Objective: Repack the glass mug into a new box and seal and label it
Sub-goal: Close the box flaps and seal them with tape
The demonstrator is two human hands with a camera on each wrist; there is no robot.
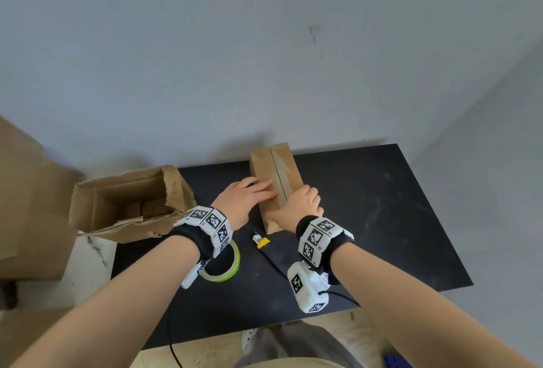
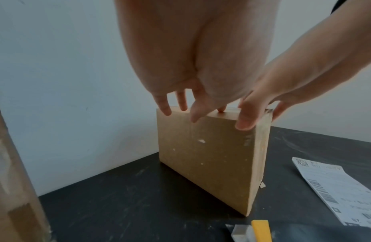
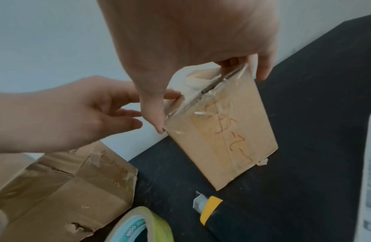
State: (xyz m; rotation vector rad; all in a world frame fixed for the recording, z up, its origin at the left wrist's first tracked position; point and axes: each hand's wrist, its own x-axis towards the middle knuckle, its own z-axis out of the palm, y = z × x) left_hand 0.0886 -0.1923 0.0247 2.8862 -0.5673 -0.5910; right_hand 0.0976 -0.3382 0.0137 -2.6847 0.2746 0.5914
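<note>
A small closed cardboard box (image 1: 282, 162) stands on end on the black table (image 1: 382, 220), with clear tape slit along its top seam. Red handwriting runs down its near face (image 3: 222, 139). My left hand (image 1: 261, 188) lies on the left top flap with straight fingers (image 2: 166, 108). My right hand (image 1: 289, 203) grips the right side of the top, thumb (image 3: 153, 114) at the near corner and fingers curled over the right flap edge. No glass mug shows in any view.
A larger torn box (image 1: 126, 203) lies open on its side at the table's left end. A green tape roll (image 1: 233, 267) and a yellow utility knife (image 1: 261, 242) lie near me. A printed shipping label (image 2: 336, 188) lies right of the knife. The wall stands just behind.
</note>
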